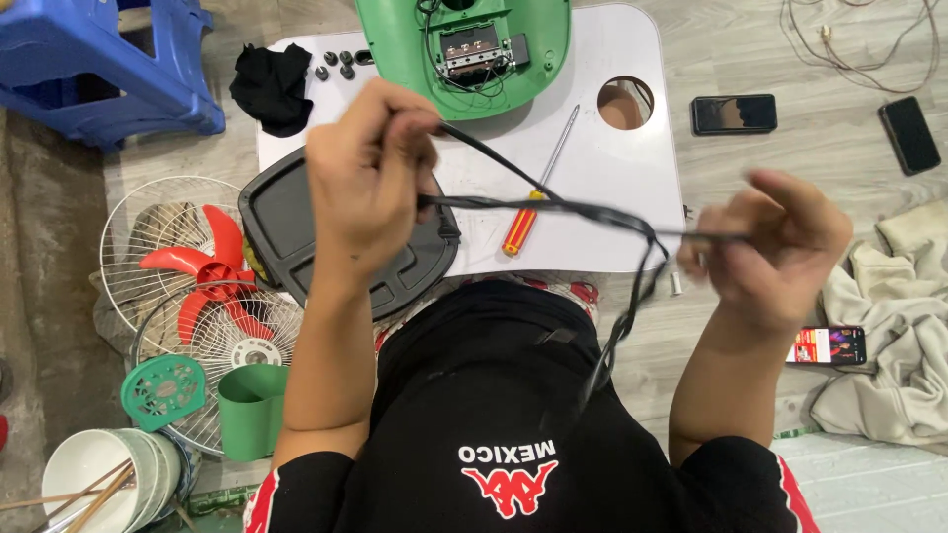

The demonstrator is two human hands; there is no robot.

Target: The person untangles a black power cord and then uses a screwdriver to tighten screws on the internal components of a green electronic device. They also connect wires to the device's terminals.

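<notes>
Above white table [612, 188], left hand [370, 173] and right hand [775, 247] seemingly pinched closed on black cable [553, 207].

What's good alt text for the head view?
Both hands hold a black cable stretched between them: left hand pinches one end, right hand the other, cable looping down toward the lap. Beneath lie a white board with a screwdriver and an opened green casing.

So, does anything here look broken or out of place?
Yes. The green appliance base lies open with its wiring exposed, and the red fan blade sits on loose grilles on the floor. Both hands pull a black cable.
</notes>
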